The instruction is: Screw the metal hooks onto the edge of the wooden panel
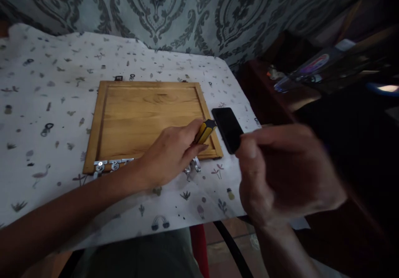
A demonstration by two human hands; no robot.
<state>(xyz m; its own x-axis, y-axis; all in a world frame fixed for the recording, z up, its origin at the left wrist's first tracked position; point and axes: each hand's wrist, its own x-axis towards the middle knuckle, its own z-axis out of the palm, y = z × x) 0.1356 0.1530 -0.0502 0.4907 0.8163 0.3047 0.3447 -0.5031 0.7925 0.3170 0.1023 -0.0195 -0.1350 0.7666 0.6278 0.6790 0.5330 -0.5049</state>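
Observation:
A wooden panel (146,111) with a raised frame lies flat on the patterned cloth. My left hand (170,155) rests at its near right corner, closed round a screwdriver with a yellow and black handle (205,130). Metal hooks (114,164) line the panel's near edge, and more of them (193,168) show just under my left hand. My right hand (280,172) is raised to the right of the panel, blurred by motion, fingers curled inward; whether it holds anything is not visible. A black phone (229,128) lies beside the panel's right edge.
The table (46,103) has a white cloth printed with small figures. A patterned curtain (162,12) hangs behind it. Dark furniture (296,82) with clutter stands to the right. A red and black chair part (202,249) shows below the table's near edge.

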